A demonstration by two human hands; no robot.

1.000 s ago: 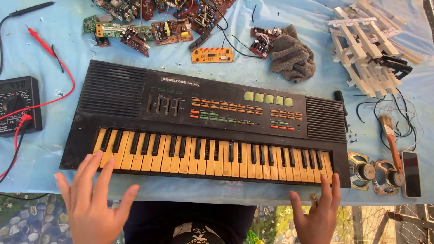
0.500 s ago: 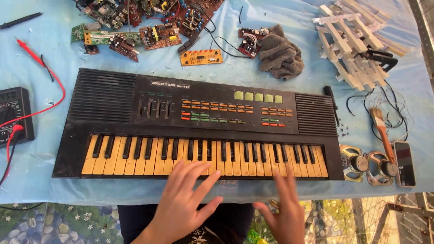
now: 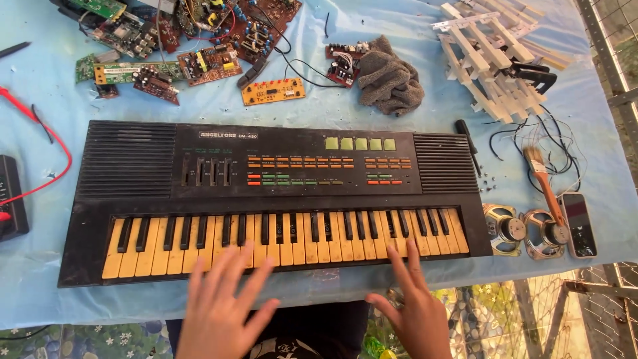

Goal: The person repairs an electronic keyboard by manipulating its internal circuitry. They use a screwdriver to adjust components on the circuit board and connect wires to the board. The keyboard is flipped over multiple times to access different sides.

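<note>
At the far left edge of the bench (image 3: 399, 100), which was covered with a pale blue cloth, sat a black multimeter (image 3: 12, 198) with a red lead wire (image 3: 56, 143) looping from it. Behind, a heap of green and brown circuit boards (image 3: 186, 40) lay scattered. The long black electronic keyboard with yellowed keys (image 3: 266, 193) lay across the middle of the bench. The left hand (image 3: 222, 306) was spread open, its fingertips on the keys left of centre, clamped on nothing. The right hand (image 3: 412, 306) was likewise open and empty, its fingers reaching the keys right of centre. A crumpled grey rag (image 3: 391, 80) lay behind the keyboard. Further right were a stack of loose white plastic keys (image 3: 495, 60), two small round speakers (image 3: 525, 229), a wooden-handled paintbrush (image 3: 541, 176) and a dark phone (image 3: 578, 223).
</note>
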